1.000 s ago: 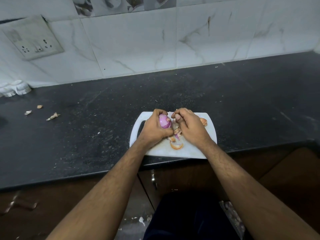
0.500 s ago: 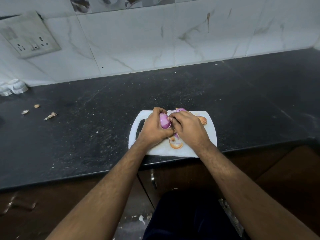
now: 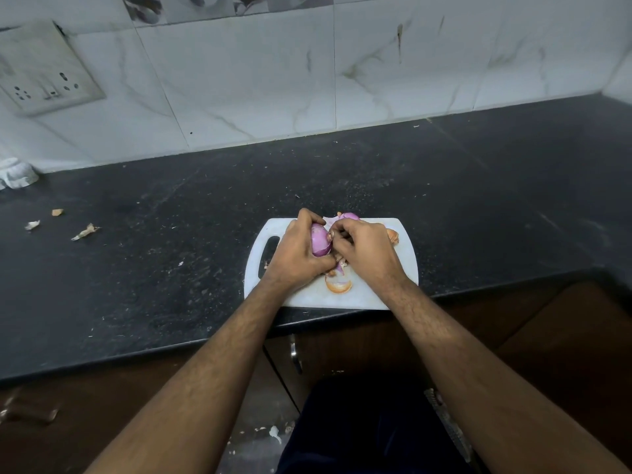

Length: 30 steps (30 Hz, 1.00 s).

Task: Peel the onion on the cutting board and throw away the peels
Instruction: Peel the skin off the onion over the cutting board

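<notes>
- Wall [image 3: 260, 83]: pale marbled tiles behind the counter; a switch plate [image 3: 44, 80] is mounted at upper left.
- Counter [image 3: 143, 254]: dark speckled stone, running left to right, its front edge nearest the person.
- Board [image 3: 403, 265]: white, with rounded corners, lying flat at the counter's front edge. Its handle slot [image 3: 269, 247] is at the left end.
- Left hand [image 3: 297, 253]: fingers and thumb curled round the onion, gripping it from the left just above the board.
- Right hand [image 3: 367, 249]: fingers bent, tips pinched together at the right end of the onion. What they pinch is too small to tell.
- Onion [image 3: 319, 243]: purple and glossy, held between the two hands over the middle of the board. The visible part is taller than it is wide. Which way root and tip point cannot be told, as the hands cover both ends.
- Second purple piece [image 3: 349, 216]: at the board's far edge, just beyond the right hand.
- Peels [image 3: 338, 285]: a curved orange-brown piece lies on the board below the hands; another [image 3: 393, 235] shows at the right hand's far side.
- Scraps [image 3: 85, 231]: three small pale bits on the counter, well apart from the board to the left.
</notes>
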Tool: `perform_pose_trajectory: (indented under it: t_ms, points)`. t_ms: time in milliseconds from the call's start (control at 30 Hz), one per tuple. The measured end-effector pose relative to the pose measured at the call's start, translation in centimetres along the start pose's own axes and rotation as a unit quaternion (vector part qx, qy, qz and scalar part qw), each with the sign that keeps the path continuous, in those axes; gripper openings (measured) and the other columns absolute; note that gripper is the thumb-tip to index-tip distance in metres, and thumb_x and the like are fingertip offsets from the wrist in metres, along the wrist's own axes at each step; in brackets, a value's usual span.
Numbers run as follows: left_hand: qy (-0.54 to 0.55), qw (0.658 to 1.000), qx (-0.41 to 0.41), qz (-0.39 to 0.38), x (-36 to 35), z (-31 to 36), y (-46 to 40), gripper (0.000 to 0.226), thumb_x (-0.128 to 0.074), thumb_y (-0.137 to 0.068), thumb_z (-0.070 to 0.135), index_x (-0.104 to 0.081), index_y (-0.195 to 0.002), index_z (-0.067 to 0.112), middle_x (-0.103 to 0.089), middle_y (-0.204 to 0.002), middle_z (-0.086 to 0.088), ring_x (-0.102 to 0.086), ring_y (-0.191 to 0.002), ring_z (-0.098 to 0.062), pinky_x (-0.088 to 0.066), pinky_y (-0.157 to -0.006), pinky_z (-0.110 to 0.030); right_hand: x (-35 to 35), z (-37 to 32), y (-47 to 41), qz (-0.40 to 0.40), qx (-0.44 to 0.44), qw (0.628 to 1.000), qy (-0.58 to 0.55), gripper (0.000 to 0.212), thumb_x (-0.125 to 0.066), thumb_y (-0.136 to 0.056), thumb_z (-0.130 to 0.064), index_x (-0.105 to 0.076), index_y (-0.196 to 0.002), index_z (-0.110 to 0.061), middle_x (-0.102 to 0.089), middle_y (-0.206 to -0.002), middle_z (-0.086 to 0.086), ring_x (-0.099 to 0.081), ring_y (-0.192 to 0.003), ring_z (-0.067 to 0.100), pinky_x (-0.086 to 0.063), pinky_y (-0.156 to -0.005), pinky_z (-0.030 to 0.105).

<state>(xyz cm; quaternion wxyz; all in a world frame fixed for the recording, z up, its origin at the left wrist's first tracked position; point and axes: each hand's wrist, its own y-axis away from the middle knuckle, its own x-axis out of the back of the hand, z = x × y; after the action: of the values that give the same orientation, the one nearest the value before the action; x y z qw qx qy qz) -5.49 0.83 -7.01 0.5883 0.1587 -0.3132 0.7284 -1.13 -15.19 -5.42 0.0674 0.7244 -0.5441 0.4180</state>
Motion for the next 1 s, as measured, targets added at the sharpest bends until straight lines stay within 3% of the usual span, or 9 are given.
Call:
perform_pose_trajectory:
  t_ms: [167, 333, 500, 667, 767, 867, 1000]
  points:
    - [-0.028, 0.999, 0.019, 0.031, -0.4, 0.6, -0.2, 0.054, -0.085, -0.069, 0.025, -0.045, -0.104, 0.022, -0.061, -0.087, 0.004, -0.057, -0.078, -0.014, -0.042, -0.065, -0.026, -0.4, -0.2, -0.2, 0.008, -0.029, 0.999, -0.022, 0.009, -0.061, -0.091, -0.019, -0.069, -0.092, -0.015, -0.071, -0.079, -0.002, -0.067, -0.075, 0.013, -0.056, -0.071, 0.037]
    - [-0.134, 0.989, -0.009, 0.060, -0.2, 1.4, 0.4, 0.057, -0.086, -0.067, 0.036, -0.037, -0.089, 0.018, -0.053, -0.074, 0.003, -0.047, -0.065, -0.020, -0.039, -0.056, -0.037, -0.1, 0.6, -0.6, 0.035, -0.070, 0.996, -0.038, 0.010, -0.062, -0.091, -0.016, -0.071, -0.094, -0.012, -0.071, -0.080, -0.002, -0.066, -0.073, 0.012, -0.052, -0.070, 0.030]
    - [-0.116, 0.991, -0.021, 0.056, -0.1, 1.5, 0.6, 0.052, -0.086, -0.069, 0.037, -0.042, -0.090, 0.018, -0.053, -0.077, 0.005, -0.046, -0.069, -0.020, -0.047, -0.061, -0.043, -0.8, 0.6, -0.4, -0.030, 0.011, 0.999, 0.009, 0.019, -0.050, -0.098, -0.013, -0.065, -0.086, -0.013, -0.065, -0.080, -0.002, -0.062, -0.076, 0.017, -0.050, -0.070, 0.036]
    - [-0.089, 0.994, -0.030, 0.046, 0.0, 1.1, 0.5, 0.045, -0.086, -0.068, 0.036, -0.048, -0.090, 0.025, -0.058, -0.083, 0.008, -0.056, -0.077, -0.019, -0.052, -0.069, -0.047, -0.4, 1.2, -0.5, 0.010, 0.008, 0.996, -0.084, 0.022, -0.050, -0.105, -0.031, -0.067, -0.103, -0.018, -0.066, -0.094, -0.008, -0.061, -0.087, 0.002, -0.046, -0.073, 0.014]
    - [-0.110, 0.992, -0.052, 0.043, 0.0, 1.1, 0.5, 0.044, -0.086, -0.071, 0.040, -0.047, -0.089, 0.029, -0.055, -0.087, 0.008, -0.055, -0.079, -0.017, -0.052, -0.068, -0.047, -0.5, 1.3, -0.5, -0.024, 0.015, 0.991, -0.129, 0.013, -0.062, -0.099, -0.030, -0.065, -0.108, -0.021, -0.068, -0.099, -0.010, -0.065, -0.093, 0.003, -0.052, -0.080, 0.019]
    - [-0.113, 0.991, -0.058, 0.040, 0.1, 1.1, 0.5, 0.051, -0.090, -0.068, 0.045, -0.048, -0.090, 0.027, -0.055, -0.088, 0.007, -0.054, -0.079, -0.016, -0.050, -0.065, -0.043, -0.5, 1.4, -0.6, -0.028, -0.006, 0.989, -0.145, 0.003, -0.065, -0.097, -0.020, -0.065, -0.100, -0.022, -0.069, -0.092, -0.011, -0.066, -0.086, 0.003, -0.053, -0.076, 0.020]
    - [-0.114, 0.991, -0.063, 0.031, 0.2, 0.9, 0.5, 0.063, -0.095, -0.062, 0.056, -0.045, -0.088, 0.026, -0.052, -0.088, 0.006, -0.050, -0.076, -0.015, -0.043, -0.060, -0.034, -0.5, 1.6, -0.7, -0.050, -0.006, 0.990, -0.132, 0.009, -0.060, -0.100, -0.021, -0.063, -0.092, -0.026, -0.068, -0.086, -0.010, -0.066, -0.080, 0.006, -0.053, -0.072, 0.025]
